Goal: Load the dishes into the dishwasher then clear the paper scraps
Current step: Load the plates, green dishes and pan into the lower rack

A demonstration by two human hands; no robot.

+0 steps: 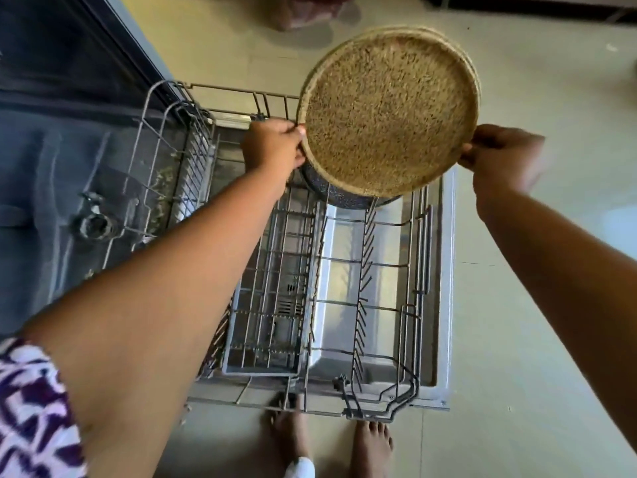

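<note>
Over the pulled-out lower rack point(366, 250) of the dishwasher, seen from the head view, the person holds a round tan speckled plate point(389, 112) up in the air, tilted with its face toward them. A doubled rim at its upper right suggests a second plate stacked behind it, though I cannot be sure. The left hand point(272, 146) has its fingers curled round the left rim. The right hand point(499, 153) is blurred but closes on the right rim. Just beneath the plate, at the far end of the rack, sits a dark speckled bowl point(348, 198). The row of tines nearer the person stands bare, with the cutlery basket point(272, 305) to its left.

The loading looks barely begun, and I see no paper scraps. The trouble I would expect is the plate's lower edge knocking the bowl on the way down. If there are two plates, the rear one could slide free as the grip shifts. A plate lowered crooked would straddle the tines and lean or topple.
</note>
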